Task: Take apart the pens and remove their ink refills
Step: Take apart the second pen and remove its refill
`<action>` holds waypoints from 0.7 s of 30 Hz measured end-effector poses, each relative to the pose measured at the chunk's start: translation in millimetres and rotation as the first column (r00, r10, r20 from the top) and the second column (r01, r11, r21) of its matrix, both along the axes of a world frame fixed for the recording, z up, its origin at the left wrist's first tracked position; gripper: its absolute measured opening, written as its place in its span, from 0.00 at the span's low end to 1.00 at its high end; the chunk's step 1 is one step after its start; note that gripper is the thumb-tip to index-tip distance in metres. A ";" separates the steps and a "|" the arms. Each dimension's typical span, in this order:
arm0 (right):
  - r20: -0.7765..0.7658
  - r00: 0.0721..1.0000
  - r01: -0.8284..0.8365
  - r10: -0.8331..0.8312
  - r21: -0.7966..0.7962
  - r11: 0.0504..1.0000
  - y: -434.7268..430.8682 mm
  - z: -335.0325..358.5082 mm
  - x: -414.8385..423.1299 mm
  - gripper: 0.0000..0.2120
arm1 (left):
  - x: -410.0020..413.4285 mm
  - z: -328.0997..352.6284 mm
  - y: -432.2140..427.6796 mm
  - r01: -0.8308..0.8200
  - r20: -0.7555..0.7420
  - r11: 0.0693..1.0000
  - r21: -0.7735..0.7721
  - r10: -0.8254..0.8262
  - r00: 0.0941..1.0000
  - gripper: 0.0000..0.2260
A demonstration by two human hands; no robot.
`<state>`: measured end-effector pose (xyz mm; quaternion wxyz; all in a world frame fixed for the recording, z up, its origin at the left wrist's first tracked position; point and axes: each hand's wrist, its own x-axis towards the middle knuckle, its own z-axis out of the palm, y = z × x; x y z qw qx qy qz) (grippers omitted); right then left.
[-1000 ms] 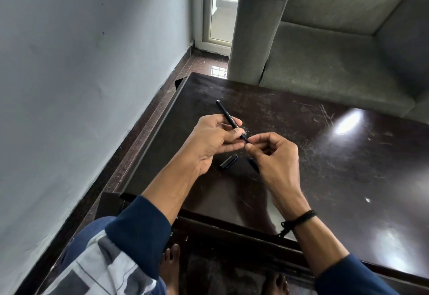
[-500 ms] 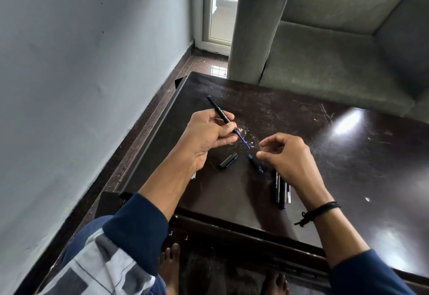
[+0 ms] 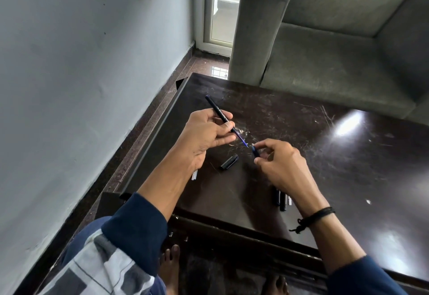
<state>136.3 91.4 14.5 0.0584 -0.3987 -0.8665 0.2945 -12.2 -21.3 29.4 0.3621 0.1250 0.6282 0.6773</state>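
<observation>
My left hand [image 3: 204, 136] grips a black pen barrel [image 3: 218, 111] above the dark table [image 3: 348, 167], and its thin blue refill [image 3: 242, 141] sticks out toward the right. My right hand [image 3: 281, 164] pinches the small dark tip section [image 3: 255, 151], just off the refill's point. A black cap [image 3: 229, 161] lies on the table between my hands. More black pens [image 3: 279, 198] lie near the front edge, partly hidden by my right wrist.
A small white piece [image 3: 194, 175] shows under my left wrist. A grey sofa [image 3: 336, 62] stands behind the table and a grey wall [image 3: 81, 85] runs close along the left. My bare feet [image 3: 170, 264] are under the table's front edge.
The hands, joined at the pen's tip a second ago, have drawn apart, baring the blue refill. The right hand now holds the tip section up by the refill's point.
</observation>
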 end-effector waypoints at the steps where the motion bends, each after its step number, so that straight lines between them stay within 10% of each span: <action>1: -0.029 1.000 -0.004 0.003 -0.006 1.000 0.4 2.2 0.7 0.12 | -0.9 0.5 -0.6 -0.009 -0.001 1.000 0.002 0.009 1.000 0.08; 21: -0.173 0.981 -0.078 0.086 0.053 0.996 -8.4 -3.1 -2.1 0.11 | 8.5 -2.9 3.7 0.070 -0.021 0.997 -0.040 -0.071 0.997 0.08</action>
